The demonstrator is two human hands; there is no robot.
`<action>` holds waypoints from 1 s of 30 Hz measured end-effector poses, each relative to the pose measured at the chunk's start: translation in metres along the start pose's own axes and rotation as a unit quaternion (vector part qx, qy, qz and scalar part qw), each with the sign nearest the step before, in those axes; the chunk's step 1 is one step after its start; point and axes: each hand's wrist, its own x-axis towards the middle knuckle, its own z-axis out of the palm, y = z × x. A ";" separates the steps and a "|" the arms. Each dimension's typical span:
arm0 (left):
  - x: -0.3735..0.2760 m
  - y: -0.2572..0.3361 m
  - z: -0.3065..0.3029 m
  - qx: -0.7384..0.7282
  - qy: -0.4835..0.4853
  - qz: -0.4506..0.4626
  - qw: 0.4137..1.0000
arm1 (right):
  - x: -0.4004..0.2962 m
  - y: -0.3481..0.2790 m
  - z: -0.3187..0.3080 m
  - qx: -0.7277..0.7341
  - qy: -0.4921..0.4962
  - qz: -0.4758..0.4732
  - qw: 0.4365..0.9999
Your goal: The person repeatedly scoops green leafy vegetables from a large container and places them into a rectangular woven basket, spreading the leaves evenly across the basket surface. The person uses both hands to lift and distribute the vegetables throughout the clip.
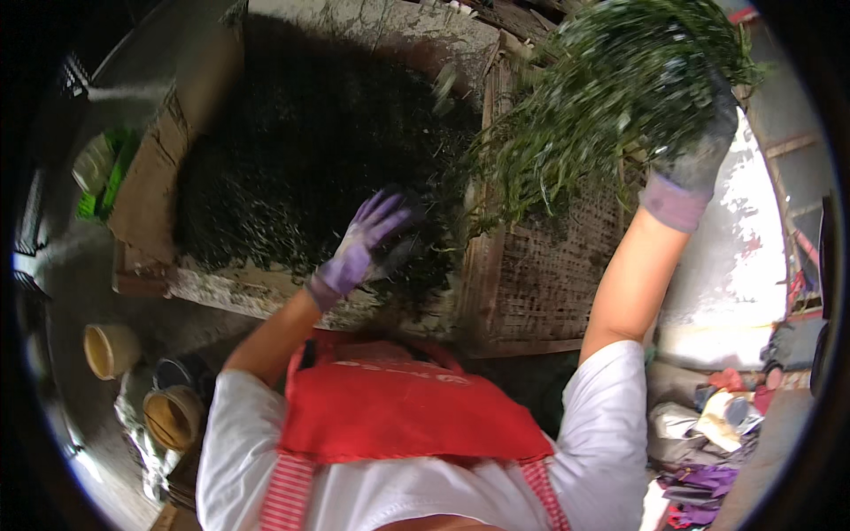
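Observation:
My right hand, in a purple glove with a dark palm, is raised at the upper right. It grips a large clump of wet-looking green leafy strands, blurred by motion, which hangs over a woven bamboo tray. In a similar glove, my left hand spreads its fingers above the near right part of a dark mass of leaves, holding nothing visible. That mass lies on a large pale-edged bed with wooden sides. Deep shadow hides much of its far part.
Yellowish buckets stand on the floor at the left. Beyond the bed's left side is a bright green plastic item. Cloths and purple gloves lie in a pile at the lower right. A white surface borders the tray's right side.

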 end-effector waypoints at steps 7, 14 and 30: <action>0.022 0.031 0.052 -0.666 0.075 -0.329 0.666 | -0.053 0.121 0.026 -0.064 -0.210 0.056 0.974; 0.054 0.006 0.029 -0.505 0.079 -0.495 0.703 | -0.117 0.225 -0.019 0.037 -0.249 0.282 0.926; 0.252 0.082 -0.105 0.512 -0.078 0.278 0.809 | -0.138 0.232 0.071 -0.506 -0.068 -0.111 0.853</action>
